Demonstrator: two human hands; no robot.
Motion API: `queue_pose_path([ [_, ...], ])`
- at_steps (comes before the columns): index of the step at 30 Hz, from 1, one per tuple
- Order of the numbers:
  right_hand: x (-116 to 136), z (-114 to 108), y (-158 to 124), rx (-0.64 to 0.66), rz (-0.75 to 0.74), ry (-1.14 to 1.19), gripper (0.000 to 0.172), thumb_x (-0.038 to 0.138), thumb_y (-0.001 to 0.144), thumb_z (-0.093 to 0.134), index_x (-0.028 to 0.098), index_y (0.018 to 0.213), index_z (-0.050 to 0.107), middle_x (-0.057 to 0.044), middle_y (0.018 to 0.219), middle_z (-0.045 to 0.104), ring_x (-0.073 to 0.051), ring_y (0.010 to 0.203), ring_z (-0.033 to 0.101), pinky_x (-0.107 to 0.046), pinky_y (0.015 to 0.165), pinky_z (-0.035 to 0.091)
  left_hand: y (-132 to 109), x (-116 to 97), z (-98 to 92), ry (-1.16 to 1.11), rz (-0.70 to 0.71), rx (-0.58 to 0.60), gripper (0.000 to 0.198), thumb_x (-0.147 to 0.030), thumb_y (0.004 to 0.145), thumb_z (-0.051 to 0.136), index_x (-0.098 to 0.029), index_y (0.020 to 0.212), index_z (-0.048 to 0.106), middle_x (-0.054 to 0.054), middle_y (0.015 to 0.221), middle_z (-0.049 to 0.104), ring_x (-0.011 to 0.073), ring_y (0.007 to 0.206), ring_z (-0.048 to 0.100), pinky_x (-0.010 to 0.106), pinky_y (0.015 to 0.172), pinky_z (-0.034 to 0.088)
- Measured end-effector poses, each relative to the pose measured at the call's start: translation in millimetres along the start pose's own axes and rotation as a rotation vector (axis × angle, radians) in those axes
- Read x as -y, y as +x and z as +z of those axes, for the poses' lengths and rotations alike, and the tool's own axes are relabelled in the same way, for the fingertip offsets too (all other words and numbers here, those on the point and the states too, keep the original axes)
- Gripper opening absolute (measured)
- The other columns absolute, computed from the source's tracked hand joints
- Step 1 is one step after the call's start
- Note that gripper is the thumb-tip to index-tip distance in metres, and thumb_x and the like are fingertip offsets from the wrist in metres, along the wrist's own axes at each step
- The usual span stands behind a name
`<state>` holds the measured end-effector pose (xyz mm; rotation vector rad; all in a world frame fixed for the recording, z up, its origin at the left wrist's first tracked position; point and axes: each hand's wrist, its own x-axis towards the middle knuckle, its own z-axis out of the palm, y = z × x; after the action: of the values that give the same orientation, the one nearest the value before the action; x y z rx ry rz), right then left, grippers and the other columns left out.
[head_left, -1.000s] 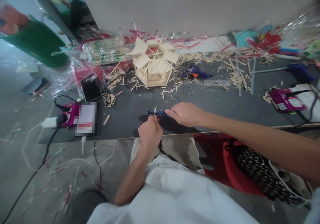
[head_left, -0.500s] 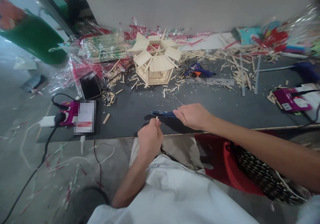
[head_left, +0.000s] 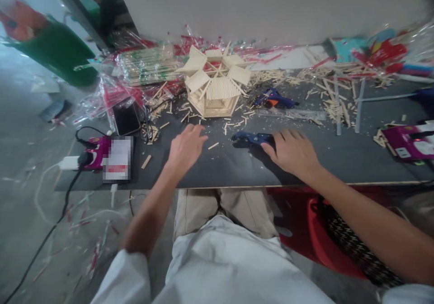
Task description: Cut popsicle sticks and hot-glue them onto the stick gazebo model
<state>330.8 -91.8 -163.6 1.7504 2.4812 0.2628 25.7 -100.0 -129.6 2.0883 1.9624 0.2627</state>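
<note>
My left hand reaches forward over the dark board, fingers stretched out and holding nothing. A short wooden stick piece lies just right of its fingertips. My right hand rests flat on the board with fingers spread. Its fingertips touch the handle end of a blue hand cutter that lies on the board. Behind both hands stands a small pavilion model built of wooden sticks, ringed by cut stick scraps.
A blue glue gun and a clear ruler lie right of the model. A phone and a purple power strip sit at left, another purple strip at right. Wrapped stick bundles lie behind. A red basket sits under the board.
My left hand let go of the stick piece, opened and moved forward and left. My right hand moved forward and right, and the blue cutter now lies on the board.
</note>
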Motion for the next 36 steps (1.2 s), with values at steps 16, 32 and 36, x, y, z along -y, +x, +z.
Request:
queue_pose_path([
  [16,-30,-1,67,-0.118,0.115,0.364,0.048,0.040,0.103,0.045,0.008,0.135,0.063,-0.023,0.135,0.063,-0.035,0.133,0.052,-0.046,0.115,0.036,76,45,11.2,-0.168,0.116,0.001,0.018,-0.020,0.088,0.075,-0.013,0.105,0.076,0.011,0.102,0.074,0.0251,0.099,0.070,0.038,0.097,0.052],
  [32,-67,-20,139,0.174,0.253,0.306,0.034,0.035,0.097,0.061,0.005,0.107,0.072,-0.018,0.092,0.070,-0.015,0.070,0.050,-0.033,0.070,0.036,71,49,35.8,-0.420,0.128,-0.112,0.018,-0.016,0.098,0.056,-0.015,0.114,0.065,0.010,0.112,0.078,0.0220,0.107,0.074,0.034,0.097,0.054],
  [36,-82,-45,140,0.099,0.346,0.309,0.040,0.039,0.098,0.059,0.001,0.105,0.070,-0.016,0.081,0.068,-0.010,0.058,0.041,-0.033,0.062,0.036,70,43,38.4,-0.390,0.103,-0.105,0.020,-0.018,0.099,0.056,-0.016,0.118,0.063,0.010,0.114,0.078,0.0232,0.109,0.074,0.035,0.096,0.055],
])
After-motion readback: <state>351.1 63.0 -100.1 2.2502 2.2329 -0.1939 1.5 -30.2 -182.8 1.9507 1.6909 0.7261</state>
